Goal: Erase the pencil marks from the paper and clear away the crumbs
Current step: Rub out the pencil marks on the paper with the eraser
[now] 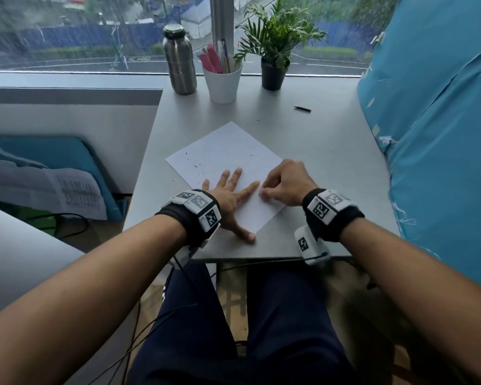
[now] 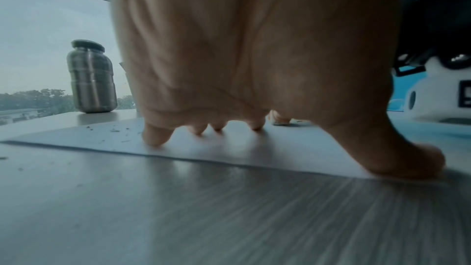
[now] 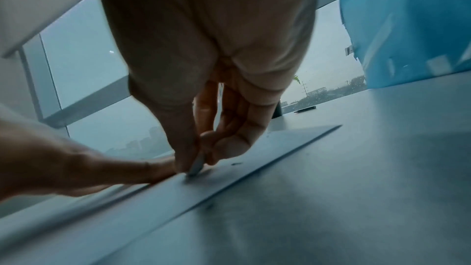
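A white sheet of paper (image 1: 228, 159) lies turned like a diamond on the grey table (image 1: 331, 173). Dark eraser crumbs (image 1: 196, 165) are scattered over its left part and on the table beside it. My left hand (image 1: 232, 195) lies flat on the paper's near left edge, fingers spread, thumb at the near corner; the left wrist view shows its fingertips (image 2: 155, 138) pressing the paper (image 2: 229, 148). My right hand (image 1: 285, 183) pinches a small pale eraser (image 3: 197, 165) between thumb and forefinger, its tip on the paper (image 3: 254, 170) right beside my left forefinger.
At the table's far edge stand a steel bottle (image 1: 179, 59), a white cup of pens (image 1: 222, 81) and a potted plant (image 1: 274, 51). A short black pencil (image 1: 302, 108) lies far right. Blue plastic sheeting (image 1: 433, 120) bounds the right side. The table's near edge is just behind my wrists.
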The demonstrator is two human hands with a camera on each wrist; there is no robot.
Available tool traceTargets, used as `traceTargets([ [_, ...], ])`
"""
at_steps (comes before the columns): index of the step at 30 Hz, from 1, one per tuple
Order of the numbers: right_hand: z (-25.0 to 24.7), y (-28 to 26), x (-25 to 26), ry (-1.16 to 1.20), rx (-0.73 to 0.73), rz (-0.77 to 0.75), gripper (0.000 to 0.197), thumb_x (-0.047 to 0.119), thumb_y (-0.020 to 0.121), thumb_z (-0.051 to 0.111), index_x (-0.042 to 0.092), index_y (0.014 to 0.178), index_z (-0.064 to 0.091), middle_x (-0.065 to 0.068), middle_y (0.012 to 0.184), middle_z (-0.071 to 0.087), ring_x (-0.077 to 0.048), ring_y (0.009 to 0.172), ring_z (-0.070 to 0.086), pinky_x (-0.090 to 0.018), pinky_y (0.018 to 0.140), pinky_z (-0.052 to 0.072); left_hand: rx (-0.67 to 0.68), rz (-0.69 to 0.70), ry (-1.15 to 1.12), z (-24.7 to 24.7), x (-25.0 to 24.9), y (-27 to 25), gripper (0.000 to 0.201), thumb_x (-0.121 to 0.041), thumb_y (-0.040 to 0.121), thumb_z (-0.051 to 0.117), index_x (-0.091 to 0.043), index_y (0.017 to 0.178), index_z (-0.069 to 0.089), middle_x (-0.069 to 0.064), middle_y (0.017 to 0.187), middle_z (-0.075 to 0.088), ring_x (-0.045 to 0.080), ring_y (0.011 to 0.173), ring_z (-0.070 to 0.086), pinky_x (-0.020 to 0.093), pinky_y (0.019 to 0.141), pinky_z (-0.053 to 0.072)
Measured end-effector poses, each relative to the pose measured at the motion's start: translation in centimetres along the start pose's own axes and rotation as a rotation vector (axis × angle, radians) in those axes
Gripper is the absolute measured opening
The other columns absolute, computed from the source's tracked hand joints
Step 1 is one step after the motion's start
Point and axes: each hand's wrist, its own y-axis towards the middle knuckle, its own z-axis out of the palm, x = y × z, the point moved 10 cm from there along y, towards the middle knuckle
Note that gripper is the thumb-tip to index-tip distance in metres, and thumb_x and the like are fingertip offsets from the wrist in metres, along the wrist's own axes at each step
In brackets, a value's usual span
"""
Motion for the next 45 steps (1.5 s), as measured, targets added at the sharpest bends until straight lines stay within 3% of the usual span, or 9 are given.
traceTargets([
  [5,3.9,-2.8,3.4,0.002,0.197,-0.129,0.008,0.019,0.070,0.079,0.015,0.077,0.079,0.003,0.075,0.074,-0.006,0.067,0.064,-0.015,0.063,0.049,0.010,-0.001,0.011,-0.2,-0.1,0.2,0.140,-0.084,0.048,0.072,-0.050,0.146,-0.022,0.003,0.152,-0.043,0.031,0.143,-0.032,0.067,0.113,-0.006],
  [10,-0.2,0.2,-0.9,0.000,0.006,0.045,0.012,0.023,0.070,0.080,0.015,0.080,0.079,0.001,0.077,0.074,-0.006,0.069,0.061,-0.013,0.066,0.043,0.011,-0.015,0.000,-0.1,0.0,0.3,0.141,-0.083,0.046,0.074,-0.054,0.142,-0.025,0.001,0.152,-0.043,0.029,0.143,-0.033,0.067,0.112,-0.008],
  [15,3.7,-2.5,2.8,0.002,0.208,-0.110,0.006,0.020,0.071,0.079,0.015,0.075,0.078,0.004,0.073,0.074,-0.005,0.065,0.063,-0.007,0.058,0.043,0.019,-0.003,-0.002,-0.1,-0.1,0.2,0.140,-0.084,0.046,0.073,-0.053,0.143,-0.024,0.001,0.150,-0.045,0.030,0.142,-0.034,0.067,0.113,-0.007],
  [20,-0.6,0.4,-1.7,0.021,-0.012,0.072,0.012,0.022,0.070,0.081,0.016,0.080,0.079,0.004,0.072,0.071,-0.005,0.068,0.061,-0.009,0.063,0.044,0.017,-0.016,-0.006,-0.1,0.0,0.4,0.141,-0.084,0.045,0.073,-0.056,0.140,-0.027,0.000,0.151,-0.044,0.029,0.142,-0.034,0.066,0.111,-0.009],
  [25,3.3,-2.5,2.2,0.018,0.209,-0.088,0.007,0.020,0.071,0.080,0.016,0.075,0.078,0.006,0.071,0.071,0.000,0.063,0.060,-0.014,0.064,0.048,0.023,-0.014,-0.003,0.0,-0.1,0.2,0.141,-0.084,0.046,0.073,-0.054,0.141,-0.027,0.000,0.150,-0.046,0.029,0.142,-0.034,0.066,0.113,-0.008],
  [30,-0.7,0.2,-2.0,0.032,0.004,0.092,0.014,0.025,0.070,0.082,0.018,0.082,0.079,0.004,0.078,0.074,-0.004,0.073,0.062,-0.014,0.071,0.044,0.021,-0.028,0.009,-0.2,-0.2,0.3,0.142,-0.083,0.046,0.074,-0.055,0.141,-0.027,0.001,0.151,-0.043,0.029,0.142,-0.033,0.067,0.111,-0.007],
  [35,3.0,-2.3,1.2,0.038,0.210,-0.042,0.011,0.022,0.068,0.082,0.019,0.078,0.079,0.006,0.074,0.074,-0.002,0.071,0.066,-0.016,0.070,0.052,0.026,-0.027,0.015,0.0,-0.1,0.3,0.143,-0.084,0.045,0.073,-0.054,0.140,-0.029,0.001,0.150,-0.045,0.030,0.142,-0.033,0.067,0.112,-0.006],
  [40,-1.1,0.4,-3.1,0.040,-0.011,0.116,0.014,0.024,0.070,0.082,0.018,0.083,0.080,0.003,0.078,0.074,-0.006,0.075,0.064,-0.014,0.071,0.044,0.010,-0.027,0.009,-0.1,-0.1,0.4,0.142,-0.083,0.044,0.074,-0.055,0.141,-0.027,0.001,0.152,-0.043,0.030,0.143,-0.031,0.067,0.111,-0.006],
  [45,2.1,-1.9,-0.3,0.071,0.143,-0.012,0.009,0.021,0.070,0.080,0.018,0.079,0.079,0.004,0.072,0.074,-0.005,0.068,0.067,-0.015,0.065,0.051,0.034,-0.032,0.021,-0.1,-0.3,0.0,0.142,-0.082,0.047,0.074,-0.052,0.142,-0.027,0.002,0.151,-0.044,0.030,0.143,-0.033,0.067,0.112,-0.006],
])
